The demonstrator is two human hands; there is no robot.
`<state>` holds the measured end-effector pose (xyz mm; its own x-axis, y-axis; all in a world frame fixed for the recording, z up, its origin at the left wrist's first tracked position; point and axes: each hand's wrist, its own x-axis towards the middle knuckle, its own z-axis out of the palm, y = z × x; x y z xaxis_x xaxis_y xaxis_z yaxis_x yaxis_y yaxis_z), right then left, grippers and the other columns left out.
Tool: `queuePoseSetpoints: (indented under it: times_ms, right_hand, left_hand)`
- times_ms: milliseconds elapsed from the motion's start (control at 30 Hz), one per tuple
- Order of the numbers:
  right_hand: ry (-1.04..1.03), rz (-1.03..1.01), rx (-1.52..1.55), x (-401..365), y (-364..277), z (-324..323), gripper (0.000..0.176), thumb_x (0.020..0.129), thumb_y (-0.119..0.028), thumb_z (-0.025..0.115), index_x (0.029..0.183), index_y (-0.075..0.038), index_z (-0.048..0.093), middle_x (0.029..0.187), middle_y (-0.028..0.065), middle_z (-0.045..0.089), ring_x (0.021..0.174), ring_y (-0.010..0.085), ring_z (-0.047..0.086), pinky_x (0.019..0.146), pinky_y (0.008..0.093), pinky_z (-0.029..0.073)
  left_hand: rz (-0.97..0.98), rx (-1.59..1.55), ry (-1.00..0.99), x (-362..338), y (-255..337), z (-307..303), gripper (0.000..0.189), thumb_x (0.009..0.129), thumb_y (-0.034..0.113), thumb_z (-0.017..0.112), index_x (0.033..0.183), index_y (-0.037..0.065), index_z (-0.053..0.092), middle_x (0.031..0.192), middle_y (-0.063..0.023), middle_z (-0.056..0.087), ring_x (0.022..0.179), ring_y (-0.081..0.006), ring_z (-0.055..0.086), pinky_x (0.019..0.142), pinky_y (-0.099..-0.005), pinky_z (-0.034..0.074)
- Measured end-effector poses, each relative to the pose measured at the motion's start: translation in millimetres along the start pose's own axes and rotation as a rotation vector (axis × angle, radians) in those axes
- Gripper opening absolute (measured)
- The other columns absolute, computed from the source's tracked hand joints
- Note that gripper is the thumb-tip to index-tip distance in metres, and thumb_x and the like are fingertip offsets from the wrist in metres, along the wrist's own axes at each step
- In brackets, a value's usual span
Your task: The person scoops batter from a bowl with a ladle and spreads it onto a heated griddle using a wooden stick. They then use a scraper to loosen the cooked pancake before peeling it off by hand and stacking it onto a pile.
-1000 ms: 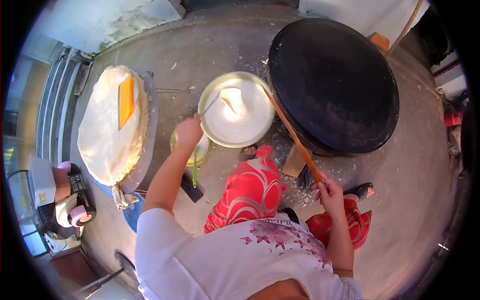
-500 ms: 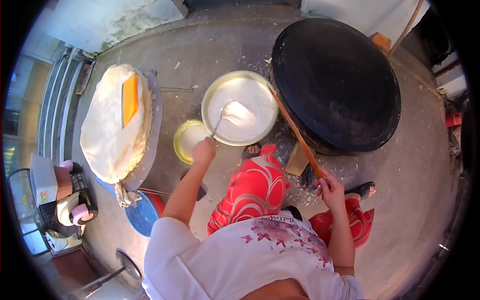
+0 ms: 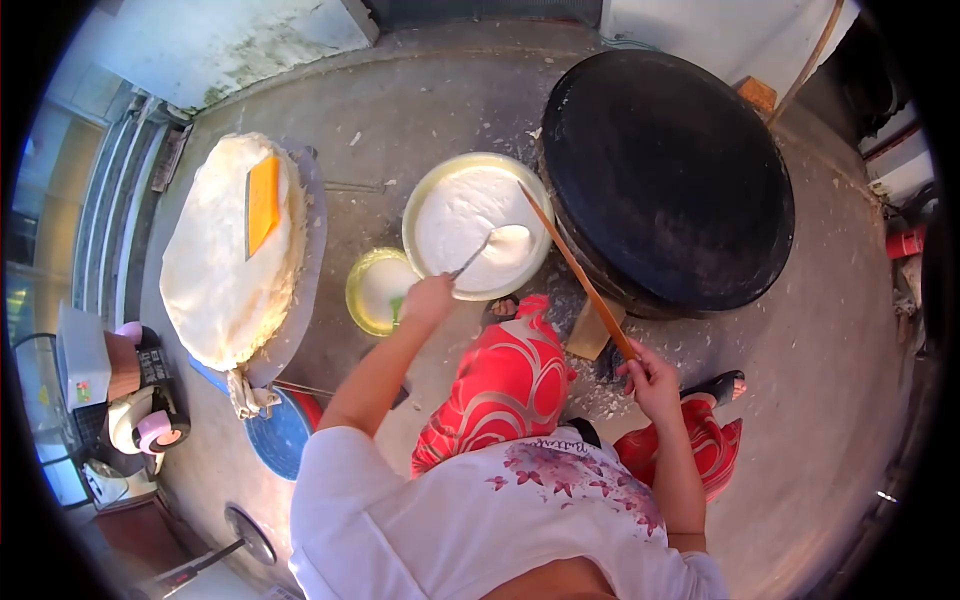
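My left hand [image 3: 430, 299] is closed around the handle of a ladle [image 3: 510, 240]. The ladle's bowl, coated with white batter, is over the right part of a basin [image 3: 412, 215] of thick white batter [image 3: 460, 212]. My right hand [image 3: 653, 382] grips the near end of a long wooden stick [image 3: 588, 282]. That stick slants up and left, its far tip over the basin's right side. To the right of the stick is a large round black griddle [image 3: 670, 180]. Left of the basin stands a smaller yellow bowl [image 3: 356, 308] of whitish liquid, with something green at its edge.
At left, a stack of thin pale flatbreads [image 3: 215, 270] lies on a round board, with a yellow scraper [image 3: 262, 205] on top. A blue bucket [image 3: 280, 440] stands below it. Near the griddle's base lies a wooden block [image 3: 592, 330]. White crumbs dot the floor.
My left hand and the ladle have moved right and slightly nearer, across the basin. The green thing at the yellow bowl has come into view. My right hand keeps its grip, the stick shifting slightly left.
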<state>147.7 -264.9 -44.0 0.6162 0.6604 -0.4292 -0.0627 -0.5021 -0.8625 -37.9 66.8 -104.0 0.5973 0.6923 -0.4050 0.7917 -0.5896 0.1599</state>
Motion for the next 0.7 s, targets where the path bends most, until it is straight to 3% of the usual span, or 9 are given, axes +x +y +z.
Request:
queuePoseSetpoints:
  times_ms: [100, 167, 200, 267, 400, 467, 600, 700]
  right_hand:
    - [-0.01, 0.007, 0.037, -4, 5, 1, 0.035, 0.085, -0.003, 0.047, 0.12, -0.008, 0.049, 0.073, 0.0033, 0.06, 0.051, 0.0061, 0.049, 0.05, 0.0201, 0.042]
    - [-0.04, 0.0, 0.028, -2, 3, 1, 0.035, 0.085, -0.003, 0.047, 0.12, -0.008, 0.049, 0.073, 0.0033, 0.06, 0.051, 0.0059, 0.049, 0.049, 0.0196, 0.042]
    - [-0.04, -0.006, 0.028, -1, 4, 1, 0.035, 0.085, -0.003, 0.047, 0.12, -0.008, 0.049, 0.073, 0.0033, 0.06, 0.051, 0.0059, 0.049, 0.049, 0.0196, 0.042]
    - [-0.034, -0.001, 0.017, 1, 7, 3, 0.035, 0.086, -0.003, 0.046, 0.12, -0.007, 0.049, 0.072, 0.0032, 0.059, 0.05, 0.0059, 0.049, 0.049, 0.0195, 0.041]
    - [-0.028, 0.053, 0.044, 3, 0, 2, 0.035, 0.086, -0.002, 0.045, 0.12, -0.007, 0.049, 0.072, 0.003, 0.059, 0.05, 0.0058, 0.049, 0.048, 0.0197, 0.042]
    - [-0.03, 0.006, 0.038, 5, 8, 3, 0.035, 0.087, -0.004, 0.044, 0.122, -0.009, 0.047, 0.075, 0.004, 0.06, 0.048, 0.0053, 0.048, 0.045, 0.0185, 0.039]
    - [-0.034, -0.022, 0.018, 5, 16, 3, 0.035, 0.087, -0.004, 0.044, 0.122, -0.009, 0.047, 0.075, 0.0038, 0.06, 0.049, 0.0053, 0.048, 0.045, 0.0184, 0.039]
    - [-0.034, 0.01, 0.035, 6, 11, 3, 0.035, 0.087, -0.004, 0.044, 0.122, -0.008, 0.047, 0.075, 0.0039, 0.06, 0.049, 0.0054, 0.048, 0.045, 0.0188, 0.04]
  left_hand:
    - [-0.053, 0.09, -0.042, -3, -18, -27, 0.024, 0.08, 0.016, 0.045, 0.1, 0.005, 0.052, 0.09, -0.0161, 0.061, 0.081, -0.0328, 0.06, 0.069, -0.0416, 0.049]
    - [-0.072, 0.232, 0.202, 20, -27, -34, 0.023, 0.079, 0.014, 0.046, 0.1, 0.005, 0.052, 0.083, -0.0153, 0.06, 0.074, -0.0307, 0.062, 0.06, -0.0388, 0.05]
    - [-0.073, 0.232, 0.208, 32, -26, -37, 0.023, 0.079, 0.014, 0.046, 0.1, 0.005, 0.052, 0.083, -0.0153, 0.06, 0.074, -0.0307, 0.062, 0.06, -0.0388, 0.05]
    - [0.094, 0.38, 0.362, 54, -23, -41, 0.022, 0.079, 0.011, 0.046, 0.099, 0.004, 0.053, 0.076, -0.0129, 0.058, 0.07, -0.0282, 0.062, 0.054, -0.0359, 0.05]
    - [0.186, 0.51, 0.357, 92, -24, -39, 0.026, 0.083, 0.015, 0.044, 0.107, 0.004, 0.048, 0.082, -0.0119, 0.059, 0.07, -0.0276, 0.062, 0.057, -0.0382, 0.051]
    - [0.018, 0.437, 0.282, 97, -27, -41, 0.022, 0.083, 0.013, 0.044, 0.099, 0.003, 0.053, 0.085, -0.0131, 0.06, 0.072, -0.0282, 0.062, 0.059, -0.0373, 0.052]
    - [-0.052, 0.307, 0.227, 92, -47, -20, 0.017, 0.08, 0.012, 0.046, 0.089, 0.003, 0.057, 0.083, -0.0166, 0.061, 0.075, -0.0297, 0.062, 0.061, -0.0371, 0.052]
    - [-0.03, 0.243, 0.145, 81, -56, -3, 0.016, 0.08, 0.011, 0.047, 0.08, 0.0, 0.058, 0.073, -0.0182, 0.061, 0.063, -0.0263, 0.062, 0.051, -0.0352, 0.051]
